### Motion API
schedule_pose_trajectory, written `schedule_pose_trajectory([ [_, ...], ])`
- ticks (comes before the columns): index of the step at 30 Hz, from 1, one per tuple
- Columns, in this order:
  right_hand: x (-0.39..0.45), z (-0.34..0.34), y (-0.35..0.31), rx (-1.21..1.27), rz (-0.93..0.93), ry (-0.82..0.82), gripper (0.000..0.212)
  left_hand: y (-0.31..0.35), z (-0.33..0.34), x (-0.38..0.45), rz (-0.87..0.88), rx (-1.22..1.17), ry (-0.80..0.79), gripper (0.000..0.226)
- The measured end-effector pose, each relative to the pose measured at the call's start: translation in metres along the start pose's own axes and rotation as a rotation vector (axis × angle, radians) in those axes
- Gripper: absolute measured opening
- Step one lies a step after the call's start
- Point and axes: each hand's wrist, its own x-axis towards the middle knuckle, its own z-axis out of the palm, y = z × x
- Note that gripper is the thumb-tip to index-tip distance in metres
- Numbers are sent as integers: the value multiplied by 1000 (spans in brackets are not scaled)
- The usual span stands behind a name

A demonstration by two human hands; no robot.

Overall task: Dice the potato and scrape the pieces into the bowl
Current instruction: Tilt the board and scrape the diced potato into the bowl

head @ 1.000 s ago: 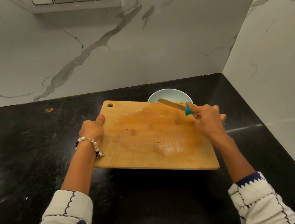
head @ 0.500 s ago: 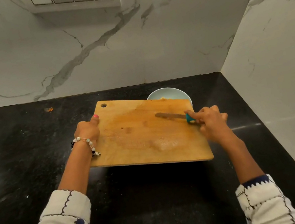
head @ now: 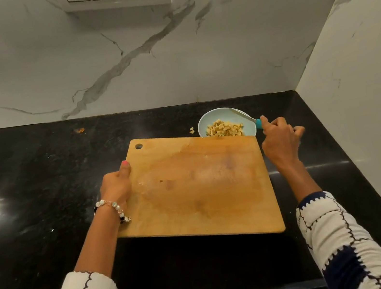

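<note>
Here my right hand has its fingers curled round the knife, blade resting across the bowl holding the dice. My left hand grips the board edge, steadying it against the bowl; one piece lies stray on the counter.

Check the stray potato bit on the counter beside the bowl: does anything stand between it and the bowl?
Nothing visible does. The stray potato bit lies on the black counter just left of the bowl, with only bare counter between them. The cutting board edge sits nearer the person, and the knife is on the bowl's far side.
</note>
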Motion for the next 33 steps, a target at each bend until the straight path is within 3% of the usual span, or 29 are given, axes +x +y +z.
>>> schedule_pose_trajectory([
  [5,-24,2,1,6,-46,72,40,-45,-2,-22,7,-6,24,58],
  [19,-67,-2,-3,10,-79,20,38,-84,15,-58,29,132,141,57],
  [25,-68,-8,-9,-43,-141,50,37,-73,19,-63,-58,260,192,39],
  [29,-66,-11,-13,-60,-159,57,36,-48,17,-75,123,447,203,38],
  [33,-62,-11,-17,-115,-195,105,34,-8,36,-71,516,469,154,27],
])
